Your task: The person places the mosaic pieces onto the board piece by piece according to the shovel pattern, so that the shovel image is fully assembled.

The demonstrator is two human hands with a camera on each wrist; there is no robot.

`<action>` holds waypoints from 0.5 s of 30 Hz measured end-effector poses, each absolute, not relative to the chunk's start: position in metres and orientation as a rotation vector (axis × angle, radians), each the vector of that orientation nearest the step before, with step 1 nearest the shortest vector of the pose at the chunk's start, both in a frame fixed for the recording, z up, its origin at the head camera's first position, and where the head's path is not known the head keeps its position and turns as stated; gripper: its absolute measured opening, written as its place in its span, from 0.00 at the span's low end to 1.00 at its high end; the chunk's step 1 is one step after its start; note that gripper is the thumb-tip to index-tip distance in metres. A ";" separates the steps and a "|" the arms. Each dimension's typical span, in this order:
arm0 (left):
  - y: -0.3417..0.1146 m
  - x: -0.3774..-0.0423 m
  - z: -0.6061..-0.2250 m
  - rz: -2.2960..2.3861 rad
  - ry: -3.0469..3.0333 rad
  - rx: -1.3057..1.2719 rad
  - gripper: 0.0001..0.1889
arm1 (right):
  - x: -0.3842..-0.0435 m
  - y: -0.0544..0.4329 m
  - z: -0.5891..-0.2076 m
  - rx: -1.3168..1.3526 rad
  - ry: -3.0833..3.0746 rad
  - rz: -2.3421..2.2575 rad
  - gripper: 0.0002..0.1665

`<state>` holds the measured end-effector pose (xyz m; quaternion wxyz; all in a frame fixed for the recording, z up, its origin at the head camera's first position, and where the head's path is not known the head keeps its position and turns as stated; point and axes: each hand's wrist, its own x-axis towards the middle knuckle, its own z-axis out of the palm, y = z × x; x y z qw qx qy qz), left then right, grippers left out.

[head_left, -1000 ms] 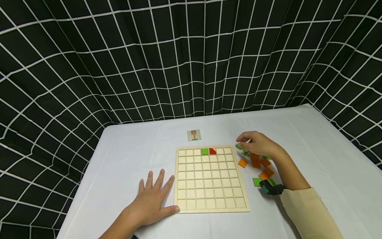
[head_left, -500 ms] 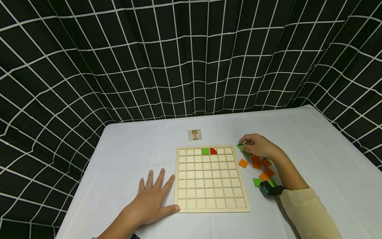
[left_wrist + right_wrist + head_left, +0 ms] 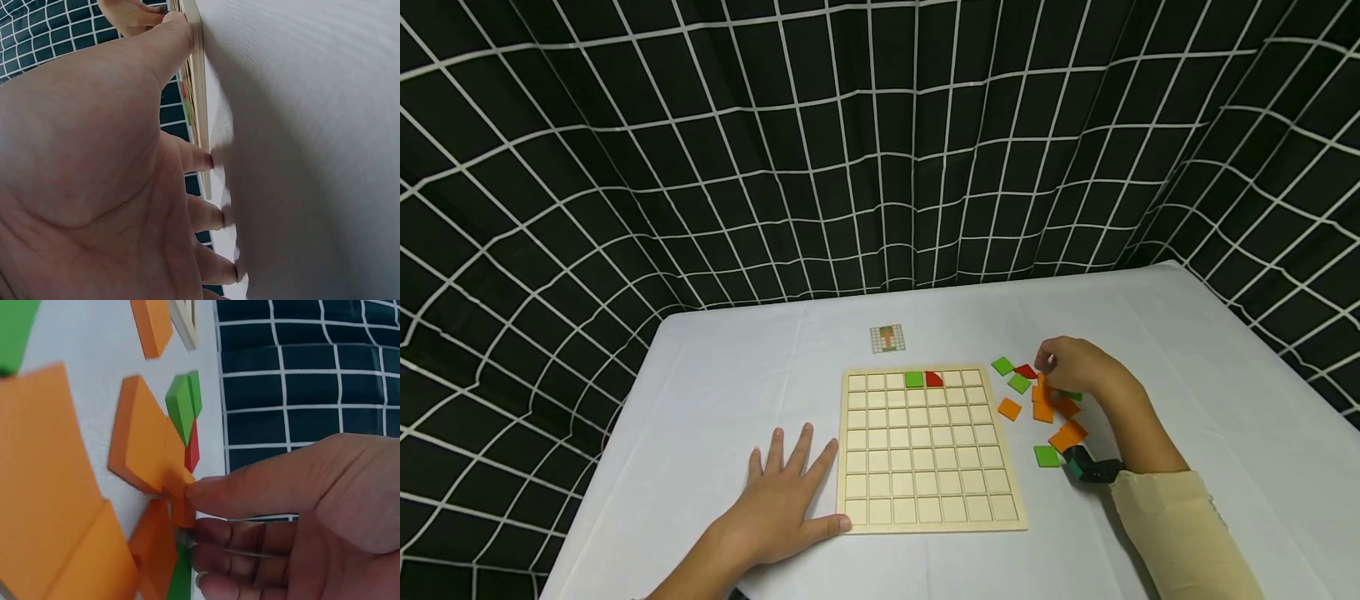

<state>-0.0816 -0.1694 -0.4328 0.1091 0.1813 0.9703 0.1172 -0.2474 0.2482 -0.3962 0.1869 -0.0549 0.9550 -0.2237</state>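
Note:
In the head view, my left hand (image 3: pixel 782 508) lies spread on the white cloth, its thumb tip on the near left corner of a wooden grid board (image 3: pixel 932 529). A green square tile (image 3: pixel 913 380) and a red quarter-round tile (image 3: pixel 933 379) sit in the board's far row. Beyond the board's right side, my right hand (image 3: pixel 1086 367) is over a loose group of tiles. Seen from the right wrist, its thumb and curled fingers pinch an orange tile (image 3: pixel 181 509) among other orange tiles (image 3: pixel 140 434). The fingers partly hide that tile.
A small picture card (image 3: pixel 887 338) with a grid pattern lies beyond the board. Several green tiles (image 3: pixel 1002 366), a red tile (image 3: pixel 1026 371) and an orange square tile (image 3: pixel 1009 409) lie scattered right of the board. Black curtain (image 3: pixel 895 167) with white lines surrounds the table.
My right hand has moved right, from the green tiles to the orange ones, uncovering a red tile and two green tiles. My left hand has stayed in place.

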 end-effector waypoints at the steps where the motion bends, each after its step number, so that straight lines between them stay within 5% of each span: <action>1: -0.170 -0.082 -0.433 0.345 2.854 0.534 0.53 | -0.248 0.249 -0.396 -0.146 2.684 -0.611 0.11; 15: -0.169 -0.081 -0.430 0.348 2.851 0.533 0.52 | -0.246 0.249 -0.394 -0.179 2.637 -0.612 0.13</action>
